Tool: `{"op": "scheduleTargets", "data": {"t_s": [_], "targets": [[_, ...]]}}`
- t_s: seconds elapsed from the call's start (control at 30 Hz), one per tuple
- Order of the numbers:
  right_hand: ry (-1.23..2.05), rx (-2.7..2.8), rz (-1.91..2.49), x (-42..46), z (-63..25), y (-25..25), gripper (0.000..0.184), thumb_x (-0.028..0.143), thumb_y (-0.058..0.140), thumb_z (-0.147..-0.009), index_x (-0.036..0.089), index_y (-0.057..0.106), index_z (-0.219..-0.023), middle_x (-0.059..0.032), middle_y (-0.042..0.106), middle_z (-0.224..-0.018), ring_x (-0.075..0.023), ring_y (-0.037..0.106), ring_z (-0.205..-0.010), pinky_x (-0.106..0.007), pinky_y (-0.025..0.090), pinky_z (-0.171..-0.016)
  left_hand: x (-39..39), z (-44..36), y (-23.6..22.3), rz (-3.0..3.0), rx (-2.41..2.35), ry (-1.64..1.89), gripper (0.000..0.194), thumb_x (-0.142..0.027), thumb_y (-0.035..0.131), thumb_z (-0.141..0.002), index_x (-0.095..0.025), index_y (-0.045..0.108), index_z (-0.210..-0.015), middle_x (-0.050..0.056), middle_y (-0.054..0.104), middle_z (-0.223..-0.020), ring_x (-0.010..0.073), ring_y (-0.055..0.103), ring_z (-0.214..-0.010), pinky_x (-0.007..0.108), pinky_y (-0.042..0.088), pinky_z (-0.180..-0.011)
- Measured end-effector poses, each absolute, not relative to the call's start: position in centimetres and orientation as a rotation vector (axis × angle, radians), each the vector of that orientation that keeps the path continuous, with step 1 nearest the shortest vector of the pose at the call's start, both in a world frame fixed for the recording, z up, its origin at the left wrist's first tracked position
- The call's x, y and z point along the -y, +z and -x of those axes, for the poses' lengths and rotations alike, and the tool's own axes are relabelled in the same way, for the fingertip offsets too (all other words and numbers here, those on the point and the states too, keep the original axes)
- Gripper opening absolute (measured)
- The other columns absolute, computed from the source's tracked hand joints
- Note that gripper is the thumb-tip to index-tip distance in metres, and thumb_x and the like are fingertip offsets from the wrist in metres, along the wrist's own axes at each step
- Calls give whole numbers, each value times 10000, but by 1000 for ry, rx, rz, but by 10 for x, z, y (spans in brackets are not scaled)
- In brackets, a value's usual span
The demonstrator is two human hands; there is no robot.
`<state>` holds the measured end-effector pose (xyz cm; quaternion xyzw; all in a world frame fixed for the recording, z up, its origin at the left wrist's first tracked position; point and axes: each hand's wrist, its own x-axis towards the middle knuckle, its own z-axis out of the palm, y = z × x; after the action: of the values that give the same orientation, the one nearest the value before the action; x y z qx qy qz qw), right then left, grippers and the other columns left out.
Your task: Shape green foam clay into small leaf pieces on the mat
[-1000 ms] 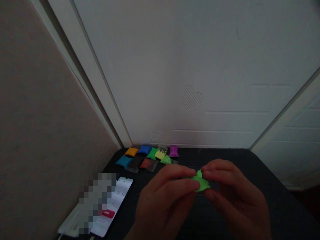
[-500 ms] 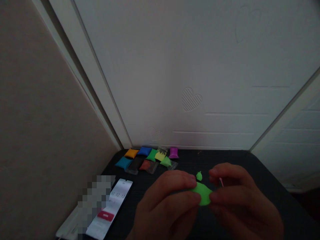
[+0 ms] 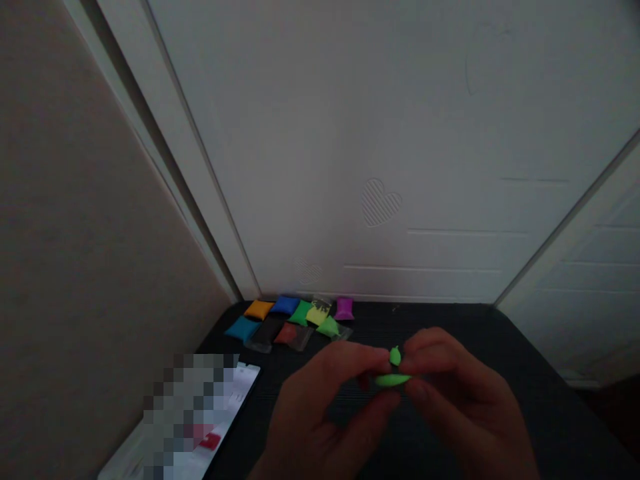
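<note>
A flattened piece of light green modelling clay (image 3: 393, 380) is between my two hands above the dark table, its thin edge turned toward me. My right hand (image 3: 463, 400) pinches its right end between thumb and fingers. On the other side, the fingers of my left hand (image 3: 330, 407) curl around the left end, with the thumb a little below the clay. Just behind, a smaller green clay piece (image 3: 395, 355) with a pointed tip shows between the fingertips; it appears to lie on the table.
Several small clay packets, among them orange (image 3: 259, 309), blue (image 3: 285, 305), red (image 3: 289, 333) and purple (image 3: 344, 308), lie along the back left of the black table (image 3: 425, 317). A phone (image 3: 235, 407) lies at front left, partly pixelated. A white panel (image 3: 310, 147) rises behind.
The clay has turned from showing its broad face to showing its thin edge. My left thumb has dropped away from it, and my right hand has shifted left. The view has moved slightly.
</note>
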<state>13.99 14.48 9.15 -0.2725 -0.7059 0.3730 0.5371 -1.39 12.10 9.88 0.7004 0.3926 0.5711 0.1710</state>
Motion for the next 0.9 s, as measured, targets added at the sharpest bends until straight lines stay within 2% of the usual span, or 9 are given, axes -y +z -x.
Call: {"op": "scheduleTargets", "data": {"t_s": [0.13,0.37,0.6,0.77,0.9], "targets": [[918,1594,651,-144,-135,90,134,132,553,-740,226,574,-833,-14,536,-771,-144,553,-727,-259,467,-620,-120,12,97,-1914,-1137,1683,287,-84,585,-680,-244,554,-916,-11,633,-802,140,599,-765,233,516,-636],[804,1643,639,-142,-133,90,207,105,568,-713,238,589,-871,-22,580,-797,-155,564,-761,-255,481,-623,-115,7,94,-1875,-1145,1860,382,-42,593,-665,-250,537,-980,-14,629,-827,136,596,-771,274,516,-721],[765,1637,570,-142,-132,89,219,108,588,-704,247,601,-874,-13,589,-818,-144,556,-790,-238,488,-624,-113,4,93,-1899,-1058,1903,386,-15,580,-663,-235,545,-978,-10,626,-851,126,591,-766,265,510,-725],[603,1601,612,-136,-127,86,262,104,585,-709,252,595,-925,-25,589,-832,-152,552,-783,-254,486,-632,-116,8,93,-1959,-1062,1850,325,-14,579,-656,-191,566,-929,4,640,-820,127,603,-727,265,510,-715],[585,1584,613,-134,-125,85,299,140,592,-711,253,573,-987,-39,581,-926,-174,547,-859,-278,494,-677,-114,6,93,-1953,-1053,1886,340,-26,568,-669,-217,560,-950,-1,638,-821,132,602,-737,269,513,-707]]}}
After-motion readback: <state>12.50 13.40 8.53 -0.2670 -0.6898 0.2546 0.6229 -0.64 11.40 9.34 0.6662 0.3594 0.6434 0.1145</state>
